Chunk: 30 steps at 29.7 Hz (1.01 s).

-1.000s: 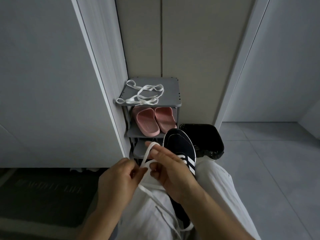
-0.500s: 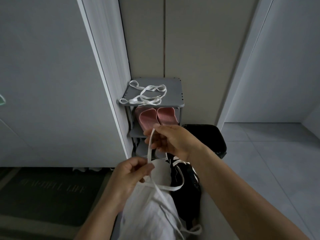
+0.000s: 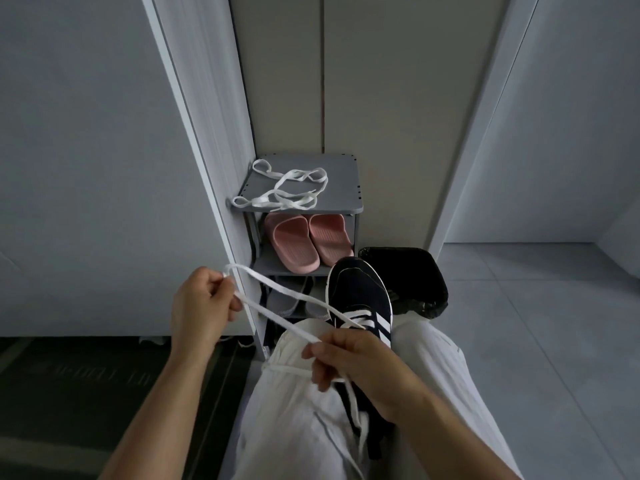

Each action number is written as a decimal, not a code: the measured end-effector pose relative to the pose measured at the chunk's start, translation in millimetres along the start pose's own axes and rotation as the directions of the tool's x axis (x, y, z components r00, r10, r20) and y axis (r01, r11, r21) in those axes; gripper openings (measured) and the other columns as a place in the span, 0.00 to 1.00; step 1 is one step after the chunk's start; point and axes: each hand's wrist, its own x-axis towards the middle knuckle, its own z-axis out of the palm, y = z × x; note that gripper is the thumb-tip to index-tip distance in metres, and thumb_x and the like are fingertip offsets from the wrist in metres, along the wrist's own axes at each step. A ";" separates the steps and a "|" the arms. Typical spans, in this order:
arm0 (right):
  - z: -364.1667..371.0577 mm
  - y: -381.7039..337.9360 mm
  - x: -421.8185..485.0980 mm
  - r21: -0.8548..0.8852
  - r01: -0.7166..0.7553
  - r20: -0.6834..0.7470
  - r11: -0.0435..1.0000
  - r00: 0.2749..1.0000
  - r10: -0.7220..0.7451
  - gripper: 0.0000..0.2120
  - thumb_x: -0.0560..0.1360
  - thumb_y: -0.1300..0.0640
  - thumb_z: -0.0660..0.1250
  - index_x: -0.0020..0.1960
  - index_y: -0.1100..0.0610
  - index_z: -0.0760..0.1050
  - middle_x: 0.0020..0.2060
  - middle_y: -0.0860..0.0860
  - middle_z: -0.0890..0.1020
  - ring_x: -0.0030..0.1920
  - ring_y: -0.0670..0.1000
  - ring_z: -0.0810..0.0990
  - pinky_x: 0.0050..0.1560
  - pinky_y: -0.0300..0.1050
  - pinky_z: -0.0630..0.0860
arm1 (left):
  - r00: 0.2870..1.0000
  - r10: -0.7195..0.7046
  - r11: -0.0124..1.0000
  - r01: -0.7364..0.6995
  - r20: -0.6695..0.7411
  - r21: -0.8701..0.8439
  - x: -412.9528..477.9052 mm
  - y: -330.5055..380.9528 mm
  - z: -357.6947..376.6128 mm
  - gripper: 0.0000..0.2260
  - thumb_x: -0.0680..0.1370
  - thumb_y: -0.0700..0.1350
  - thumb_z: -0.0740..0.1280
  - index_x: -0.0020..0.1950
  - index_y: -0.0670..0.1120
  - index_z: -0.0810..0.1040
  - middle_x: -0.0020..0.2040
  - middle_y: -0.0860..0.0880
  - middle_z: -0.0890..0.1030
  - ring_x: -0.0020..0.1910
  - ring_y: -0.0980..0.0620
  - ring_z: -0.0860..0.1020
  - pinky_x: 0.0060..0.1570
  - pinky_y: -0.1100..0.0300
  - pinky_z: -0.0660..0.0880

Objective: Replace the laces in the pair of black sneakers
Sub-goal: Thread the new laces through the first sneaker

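The black sneaker (image 3: 360,296) lies on the person's lap just beyond the right hand (image 3: 349,362), toe pointing away. Its white lace (image 3: 300,297) stretches leftward in a long loop. The left hand (image 3: 201,303), raised and well apart to the left, pinches the loop's bend with thumb and curled fingers. The right hand pinches the lower strand at its fingertips, wrist over the shoe. A shoe rack (image 3: 346,188) stands close beyond both hands, and bare floor (image 3: 519,323) opens right of the right hand.

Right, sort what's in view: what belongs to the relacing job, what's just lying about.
Job: black sneaker; white lace pinched by left hand and right hand; probably the loose laces on the shoe rack.
Lying about: pink slippers; grey shoes; black bin.
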 end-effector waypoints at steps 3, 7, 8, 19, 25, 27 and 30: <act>-12.6 -4.9 -19.4 0.072 0.018 -0.052 0.997 0.999 -0.014 0.08 0.76 0.61 0.62 0.42 0.63 0.77 0.26 0.51 0.78 0.26 0.47 0.75 0.30 0.37 0.71 | 0.996 -0.094 0.996 0.093 -0.015 -0.006 6.5 -15.0 -8.1 0.06 0.78 0.40 0.62 0.42 0.46 0.71 0.34 0.44 0.78 0.32 0.49 0.76 0.35 0.57 0.74; -34.9 -15.5 -38.0 -0.062 0.058 -0.173 0.996 0.983 -0.068 0.09 0.75 0.60 0.63 0.40 0.62 0.79 0.24 0.51 0.76 0.24 0.46 0.70 0.29 0.34 0.68 | 0.976 -0.215 0.971 0.210 0.033 0.117 -0.2 -36.3 -12.9 0.06 0.79 0.40 0.62 0.42 0.43 0.71 0.36 0.44 0.77 0.33 0.49 0.76 0.37 0.56 0.74; -37.7 -17.2 -40.2 -0.102 0.050 -0.198 0.994 0.978 -0.069 0.09 0.74 0.59 0.64 0.38 0.60 0.79 0.23 0.51 0.75 0.24 0.45 0.68 0.29 0.34 0.66 | 0.971 -0.228 0.954 0.209 0.067 0.213 -2.1 -40.9 -12.9 0.05 0.79 0.41 0.62 0.44 0.42 0.72 0.37 0.44 0.78 0.34 0.49 0.76 0.37 0.57 0.73; -17.3 -13.9 -12.5 -0.411 0.033 -0.165 0.911 0.980 -0.110 0.12 0.76 0.60 0.64 0.34 0.51 0.75 0.22 0.41 0.74 0.25 0.39 0.70 0.31 0.30 0.65 | 0.735 0.165 0.976 -0.025 0.657 -0.217 -86.5 37.6 32.2 0.07 0.77 0.47 0.62 0.48 0.48 0.79 0.39 0.57 0.81 0.39 0.64 0.78 0.41 0.72 0.72; -42.9 -6.8 -21.9 -0.290 -0.008 -0.167 0.957 0.985 -0.043 0.09 0.76 0.61 0.64 0.39 0.59 0.79 0.23 0.45 0.72 0.28 0.43 0.67 0.32 0.31 0.65 | 0.832 0.004 0.995 0.054 0.555 -0.088 -55.0 19.2 5.0 0.08 0.77 0.44 0.64 0.40 0.44 0.78 0.32 0.54 0.80 0.34 0.57 0.74 0.38 0.67 0.72; -52.3 -4.3 -26.0 -0.251 -0.025 -0.190 0.968 0.982 -0.024 0.10 0.76 0.61 0.64 0.38 0.58 0.80 0.25 0.46 0.73 0.29 0.44 0.68 0.34 0.32 0.67 | 0.875 -0.023 1.000 0.011 0.484 0.027 -41.1 7.3 -10.7 0.08 0.77 0.44 0.63 0.40 0.45 0.77 0.33 0.51 0.78 0.36 0.54 0.75 0.38 0.64 0.70; -62.0 -0.9 -29.9 -0.251 -0.060 -0.232 0.966 0.973 0.000 0.10 0.76 0.59 0.65 0.37 0.56 0.81 0.27 0.49 0.74 0.31 0.46 0.70 0.36 0.34 0.68 | 0.897 -0.054 0.986 -0.021 0.438 0.165 -24.1 -12.9 -36.6 0.07 0.77 0.43 0.63 0.41 0.45 0.77 0.38 0.47 0.78 0.40 0.50 0.76 0.39 0.63 0.69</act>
